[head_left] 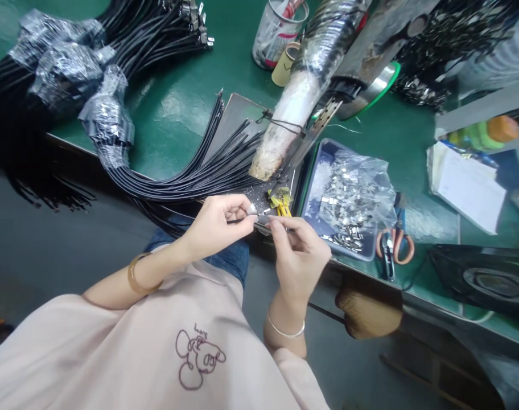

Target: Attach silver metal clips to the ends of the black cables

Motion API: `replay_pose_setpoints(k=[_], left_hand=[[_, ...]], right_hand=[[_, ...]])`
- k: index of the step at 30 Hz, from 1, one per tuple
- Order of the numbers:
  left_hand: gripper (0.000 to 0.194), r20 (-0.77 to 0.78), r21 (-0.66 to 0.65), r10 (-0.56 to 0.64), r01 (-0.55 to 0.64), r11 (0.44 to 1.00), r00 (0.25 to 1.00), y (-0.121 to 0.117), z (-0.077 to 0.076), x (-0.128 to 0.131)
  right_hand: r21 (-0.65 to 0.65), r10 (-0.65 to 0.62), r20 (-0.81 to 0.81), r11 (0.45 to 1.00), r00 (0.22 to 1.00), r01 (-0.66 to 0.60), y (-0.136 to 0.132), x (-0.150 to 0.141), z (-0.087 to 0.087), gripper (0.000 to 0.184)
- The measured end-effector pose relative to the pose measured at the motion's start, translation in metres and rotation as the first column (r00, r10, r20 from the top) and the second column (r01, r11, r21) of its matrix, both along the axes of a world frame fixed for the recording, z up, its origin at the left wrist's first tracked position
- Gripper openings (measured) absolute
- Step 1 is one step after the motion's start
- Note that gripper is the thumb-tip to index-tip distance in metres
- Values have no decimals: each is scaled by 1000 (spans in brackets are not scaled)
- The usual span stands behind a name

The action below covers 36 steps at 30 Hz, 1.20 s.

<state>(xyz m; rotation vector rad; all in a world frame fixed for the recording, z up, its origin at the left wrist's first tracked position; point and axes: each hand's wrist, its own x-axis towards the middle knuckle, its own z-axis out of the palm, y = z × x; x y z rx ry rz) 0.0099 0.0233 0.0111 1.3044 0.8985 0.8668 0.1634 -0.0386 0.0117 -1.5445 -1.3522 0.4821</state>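
Note:
My left hand is closed in a pinch on a thin black cable, whose stripped, shiny end points right between my hands. Close by on the right, my right hand has thumb and forefinger pressed together; what they hold is too small to make out. A large bundle of black cables curves over the bench edge behind my left hand, their cut ends fanned over a grey plate. Just beyond my fingertips sits a yellow piece beneath a soldering-fume-like wrapped duct.
A blue tray holds a plastic bag of small metal connectors. Orange-handled scissors lie beside it. Wrapped cable bundles occupy the left. A mesh cup, solder-like wire spool, paper pad and black fan-like device stand around.

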Motion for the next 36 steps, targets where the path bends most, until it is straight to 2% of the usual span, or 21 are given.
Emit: replay_pose_setpoints(k=[4,7,16,22,25,28,30,34,36], left_hand=[[11,-102,147,56,-41,988,993,-6,-4,3],[12,-127,204,65,-38,978,990,-7,-4,3],[15,-150,281,79,-34,959,986,-8,-1,5],[13,-148,294,41,4,956,988,-6,0,2],[18,-113,216,-17,42,976,993,-2,3,-3],[22,-45,31,-98,99,995,994,2,7,-8],[20,6,-49,-114,114,992,994,4,9,-9],[18,35,-55,-81,83,995,996,9,9,-7],[18,31,-34,-51,53,998,998,11,8,-4]], right_hand=[[-10,45,43,999,998,-44,5,-6,-5,22],[-23,43,63,999,997,-42,6,-6,-4,25],[-24,64,99,998,993,-62,5,-5,-2,24],[93,10,302,995,953,-40,6,-4,-1,26],[159,-78,146,986,986,55,3,-1,-2,15],[252,-182,-44,949,982,187,1,3,-3,8],[311,-206,2,930,979,195,2,4,-3,6],[336,-69,262,942,963,-24,9,0,-3,13],[337,-37,344,937,938,-86,12,-2,-3,15]])
